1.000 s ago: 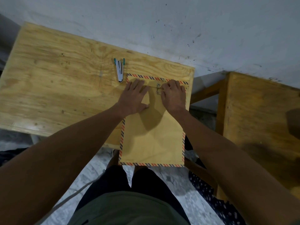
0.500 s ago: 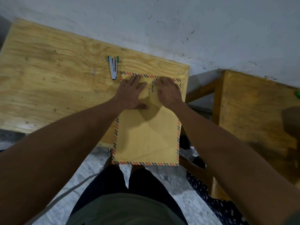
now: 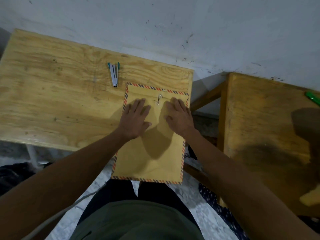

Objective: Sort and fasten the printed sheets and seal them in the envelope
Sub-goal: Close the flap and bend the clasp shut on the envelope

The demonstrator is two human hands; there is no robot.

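Note:
A brown envelope (image 3: 150, 158) with a red-and-blue striped border lies on the wooden table (image 3: 57, 101), its lower half overhanging the near edge above my lap. The flap is folded down, and a small metal string clasp (image 3: 159, 99) shows at its middle. My left hand (image 3: 135, 120) rests flat on the envelope left of the clasp. Right of the clasp, my right hand (image 3: 180, 118) also lies flat on the paper. Neither hand holds anything. The printed sheets are not visible.
A white stapler (image 3: 114, 74) with teal ends lies on the table just beyond the envelope's top left corner. A second wooden table (image 3: 270, 129) stands at the right with a green object (image 3: 312, 97) at its far edge. A wall runs behind both.
Both hands have slid down and apart from the clasp, and they now rest flat on either side of it. The envelope has not moved on the table.

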